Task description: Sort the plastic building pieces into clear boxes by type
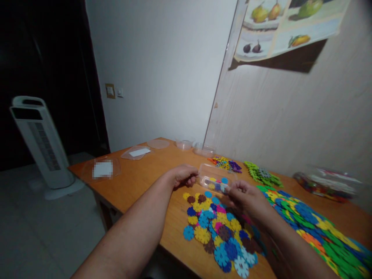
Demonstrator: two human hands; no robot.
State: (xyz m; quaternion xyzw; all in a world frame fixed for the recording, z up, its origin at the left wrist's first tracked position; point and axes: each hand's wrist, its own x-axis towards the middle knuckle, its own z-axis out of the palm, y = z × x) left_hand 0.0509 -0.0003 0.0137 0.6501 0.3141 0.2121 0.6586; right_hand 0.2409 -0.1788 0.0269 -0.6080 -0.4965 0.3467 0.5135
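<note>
Head view: left hand [183, 175] and right hand [243, 195] pinch opposite ends of a clear box [214, 179], apparently mid-filling, discs [216, 228] just below.

The small clear plastic box [213, 177] looks glossy and smooth. The orange-brown wooden table [139, 182] has a matt sheen. The bright snowflake-shaped plastic discs [216, 228] look matt.

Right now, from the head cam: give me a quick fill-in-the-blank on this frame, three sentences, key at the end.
1. Both hands hold a clear plastic ____ above the table.
2. The left hand grips one end; the right hand grips the ____ end.
3. Below the hands lies a pile of snowflake discs; at the far left stands a white tower ____.

Missing words: box; other; fan
</note>
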